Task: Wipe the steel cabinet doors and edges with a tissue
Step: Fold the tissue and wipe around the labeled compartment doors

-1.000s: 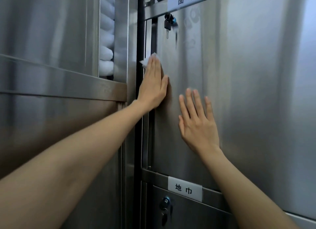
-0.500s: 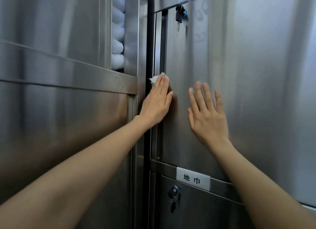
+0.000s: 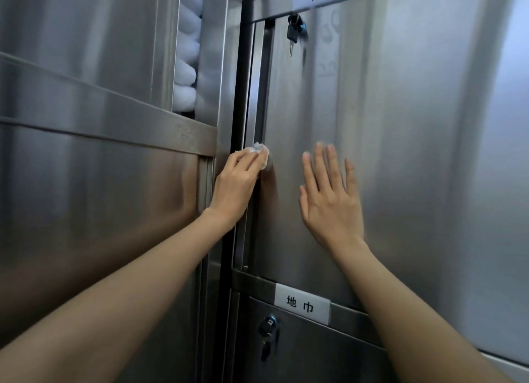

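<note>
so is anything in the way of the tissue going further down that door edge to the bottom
Nothing visible blocks it. The left hand presses the tissue against the door's left edge, and the strip below runs bare to the crossbar. The right hand lies flat on the door, off to the side.

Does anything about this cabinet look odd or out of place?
Only smudgy marks on the upper door, right of the hanging key. Otherwise nothing stands out: left hand holds the tissue at the door's edge.
</note>
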